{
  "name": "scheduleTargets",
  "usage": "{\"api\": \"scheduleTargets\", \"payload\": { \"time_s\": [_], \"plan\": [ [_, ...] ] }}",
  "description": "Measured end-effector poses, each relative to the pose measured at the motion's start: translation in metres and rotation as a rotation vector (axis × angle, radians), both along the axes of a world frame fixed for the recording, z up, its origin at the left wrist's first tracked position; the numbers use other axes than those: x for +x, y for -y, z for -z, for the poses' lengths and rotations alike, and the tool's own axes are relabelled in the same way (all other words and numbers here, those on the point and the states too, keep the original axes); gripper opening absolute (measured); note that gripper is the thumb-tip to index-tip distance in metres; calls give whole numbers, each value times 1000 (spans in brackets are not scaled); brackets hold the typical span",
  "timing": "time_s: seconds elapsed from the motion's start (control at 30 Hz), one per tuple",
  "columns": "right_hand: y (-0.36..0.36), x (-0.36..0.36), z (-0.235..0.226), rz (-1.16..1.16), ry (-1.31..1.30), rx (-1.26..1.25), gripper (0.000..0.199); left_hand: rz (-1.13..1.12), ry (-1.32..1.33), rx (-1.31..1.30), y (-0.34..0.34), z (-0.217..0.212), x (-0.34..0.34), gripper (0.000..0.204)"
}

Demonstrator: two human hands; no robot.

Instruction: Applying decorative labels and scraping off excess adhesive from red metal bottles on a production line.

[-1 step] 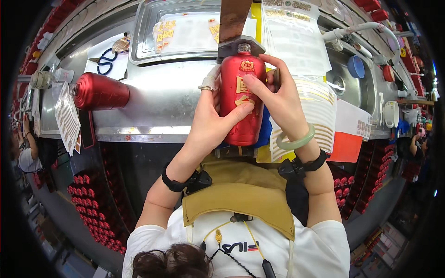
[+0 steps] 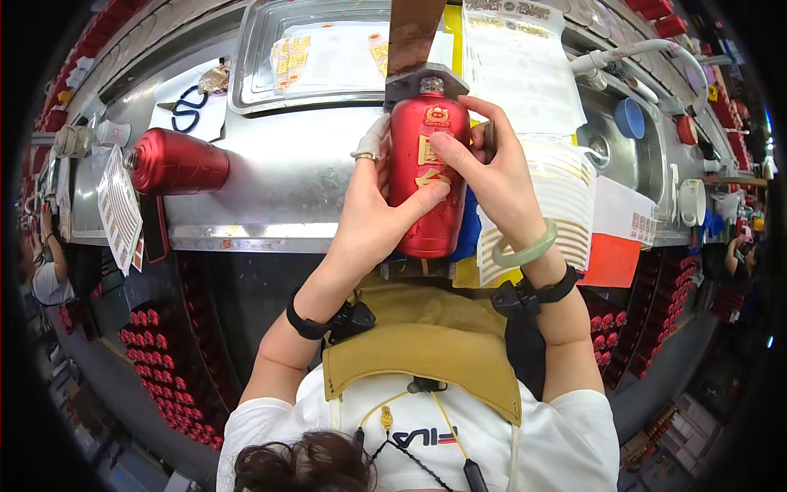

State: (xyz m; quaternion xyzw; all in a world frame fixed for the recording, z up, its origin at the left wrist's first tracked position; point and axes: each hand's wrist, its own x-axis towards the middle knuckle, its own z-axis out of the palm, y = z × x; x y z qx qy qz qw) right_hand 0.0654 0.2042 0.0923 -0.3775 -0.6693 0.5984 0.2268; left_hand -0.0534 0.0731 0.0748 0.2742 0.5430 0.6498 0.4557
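Note:
A red bottle (image 2: 426,225) with gold characters lies between my hands, its clear neck pointing away from me at a metal rest (image 2: 455,82). My left hand (image 2: 373,205) wraps its left side, thumb laid on the front beside the lower gold character. A whitish cover (image 2: 370,143) sits on a finger of that hand. From the right, my right hand (image 2: 504,180) grips the bottle, its thumb pressing on the upper gold character and its index finger reaching the shoulder. The fingers behind the bottle are hidden. A pale green bangle (image 2: 525,244) circles my right wrist.
Another red bottle (image 2: 184,162) lies to the left, near blue-handled scissors (image 2: 188,111). Beyond is a metal tray (image 2: 246,74) with gold labels on sheets. Label sheets (image 2: 557,197) cover the right side, beside a sink (image 2: 611,168) holding a blue bowl (image 2: 630,119). Many red bottles stand below.

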Motion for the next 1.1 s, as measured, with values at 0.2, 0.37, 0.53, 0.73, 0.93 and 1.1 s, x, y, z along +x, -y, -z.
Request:
{"api": "scheduleTargets", "payload": {
  "time_s": [0.2, 0.37, 0.53, 0.73, 0.93, 1.1],
  "plan": [
    [1, 0, -2, 0, 6, -3, 68, 18, -37, 24, 0, -1, 0, 96],
    [4, -2, -4, 12, -36, -47, 69, -19, 10, 18, -5, -3, 3, 95],
    [1, -1, 2, 5, -27, -14, 69, -48, -23, 2, -6, -3, 5, 92],
    [1, 0, 2, 12, -54, -8, 70, -22, 32, 43, -6, -6, 4, 88],
    [-20, 9, -21, -109, -85, 209, 52, 51, 311, 66, 2, -6, -12, 62],
    [-23, 3, -51, -218, -191, 996, 30, 95, 287, 51, 5, -4, -11, 62]
  ]
}}
